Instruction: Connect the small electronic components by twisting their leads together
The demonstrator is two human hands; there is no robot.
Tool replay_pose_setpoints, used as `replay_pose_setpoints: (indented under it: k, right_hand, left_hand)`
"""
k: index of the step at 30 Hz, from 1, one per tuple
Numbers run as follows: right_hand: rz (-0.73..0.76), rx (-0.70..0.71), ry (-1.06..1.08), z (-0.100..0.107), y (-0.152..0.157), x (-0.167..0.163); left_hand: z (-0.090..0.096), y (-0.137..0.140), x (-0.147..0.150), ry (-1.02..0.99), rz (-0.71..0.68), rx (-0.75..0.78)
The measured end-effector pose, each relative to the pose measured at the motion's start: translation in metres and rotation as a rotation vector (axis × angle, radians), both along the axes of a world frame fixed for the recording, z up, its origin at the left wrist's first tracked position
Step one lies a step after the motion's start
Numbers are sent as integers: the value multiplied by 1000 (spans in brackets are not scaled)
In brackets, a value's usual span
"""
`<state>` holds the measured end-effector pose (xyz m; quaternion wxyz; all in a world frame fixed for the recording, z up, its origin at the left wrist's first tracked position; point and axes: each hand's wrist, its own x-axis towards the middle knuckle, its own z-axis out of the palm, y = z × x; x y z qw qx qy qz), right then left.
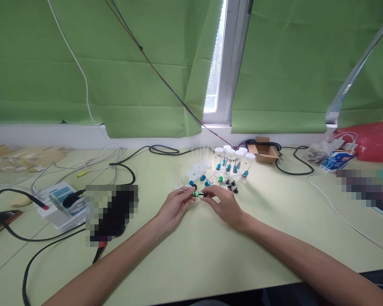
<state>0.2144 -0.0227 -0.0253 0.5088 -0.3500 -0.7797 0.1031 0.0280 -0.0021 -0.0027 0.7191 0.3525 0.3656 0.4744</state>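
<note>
My left hand [178, 205] and my right hand [224, 205] meet above the table. Between their fingertips is a small green-and-black piece [196, 194], pinched from both sides; its exact kind is too small to make out. Just beyond the fingers lie loose blue pieces [203, 178], a green piece [221, 179] and several black pieces [232, 187] with thin pins. Behind them stand several clear tubes with white caps [238, 159], blue pieces inside. Clear tubes without caps [209, 157] and loose white caps [191, 174] are to their left.
Left of my arms are a white power strip [64, 204], black cables [35, 250] and a blurred-out dark object [113, 216]. An open cardboard box [264, 152] stands behind the tubes. At the right are a blue-and-white packet [336, 160], a red bag [375, 142] and a white cable [335, 212].
</note>
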Motion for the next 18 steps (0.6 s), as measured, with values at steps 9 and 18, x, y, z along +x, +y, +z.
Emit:
replay_pose_setpoints:
  k: [9,18]
  right_hand:
    - [-22,117,-17,-3,1,-1]
    - [-44,237,-81,0,-1,-2]
  left_hand:
    - [8,-4,2,-4,21,-37]
    - [8,-5,3,-6,29,-49]
